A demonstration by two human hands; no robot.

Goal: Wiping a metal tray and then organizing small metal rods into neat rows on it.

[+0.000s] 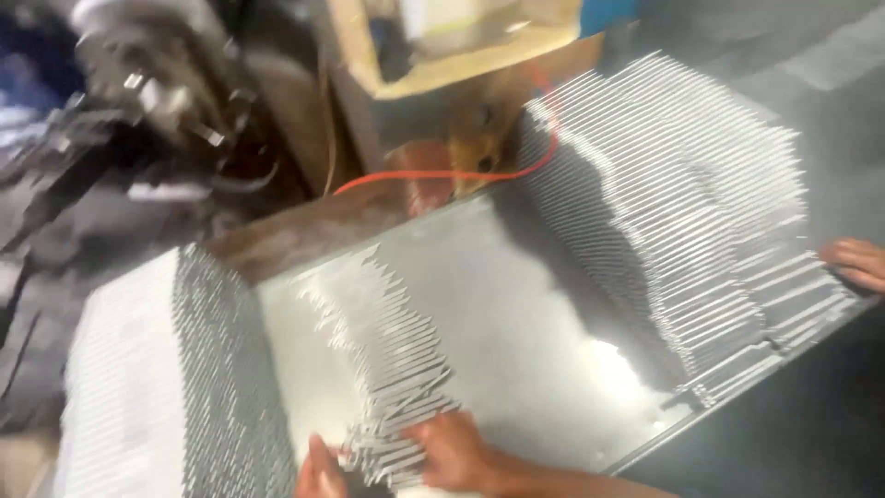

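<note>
Right at the bottom edge, the right hand (454,452) lies flat, fingers spread and pressing down on a low fan of thin metal strips (392,369) that trails up the middle of the shiny metal sheet (535,332). Just beside it the left hand (320,472) pokes into view, thumb up against the near end of that same fan; most of it is cut off, so I cannot tell whether it is pinching or merely touching. Out to the left, a tall packed stack of strips (157,387) stands on edge at the sheet's end. Far right, a much bigger bank of strips (682,221) leans across the sheet, and another person's fingers (857,263) rest at its edge. Behind, an orange cable (442,173) loops under a wooden box (442,55), with dark, blurred machinery (157,101) top left.
</note>
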